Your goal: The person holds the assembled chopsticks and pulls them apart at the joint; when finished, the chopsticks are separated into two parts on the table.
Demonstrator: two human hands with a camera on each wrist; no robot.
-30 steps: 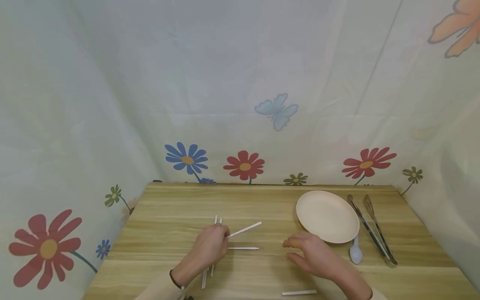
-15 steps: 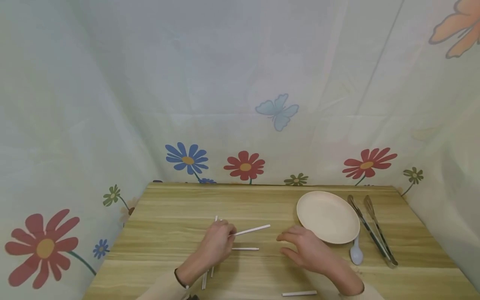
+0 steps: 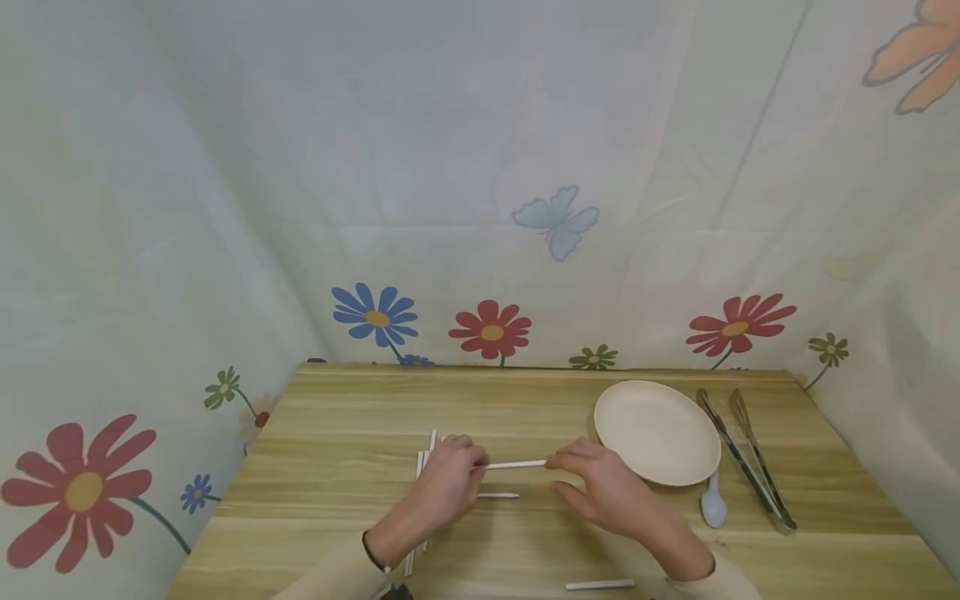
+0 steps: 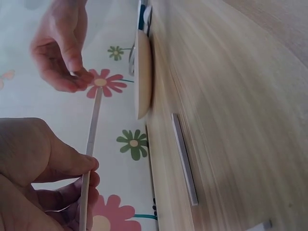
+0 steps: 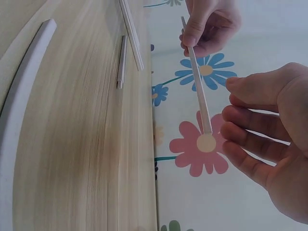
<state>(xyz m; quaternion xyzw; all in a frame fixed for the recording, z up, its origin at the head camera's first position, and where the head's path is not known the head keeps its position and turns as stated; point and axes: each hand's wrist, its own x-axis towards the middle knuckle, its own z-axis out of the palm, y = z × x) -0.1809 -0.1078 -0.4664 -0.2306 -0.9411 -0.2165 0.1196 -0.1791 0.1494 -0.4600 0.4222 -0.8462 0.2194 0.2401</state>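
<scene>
In the head view my left hand [image 3: 450,477] is above the table and pinches a thin white stick [image 3: 516,464] between thumb and fingers. The stick points right, off the table. My right hand [image 3: 603,490] is at its far end, fingers loosely bent and parted. The right wrist view shows a gap between these right fingertips [image 5: 233,130] and the stick [image 5: 199,89]. A second white stick [image 3: 498,496] lies below the hands, partly behind the left one. More white sticks [image 3: 410,550] lie under the left forearm, partly hidden. Another stick [image 3: 598,585] rests at the near edge.
A round cream plate [image 3: 656,433] lies right of the right hand. Next to it are a pale spoon [image 3: 714,505], its handle partly under the plate rim, and metal tongs [image 3: 742,463] with dark grips. A flowered curtain [image 3: 420,208] hangs behind the wooden table [image 3: 360,400].
My left hand has moved right with the stick, which has turned nearly level. My right hand has moved left and slightly away from me, to the stick's end.
</scene>
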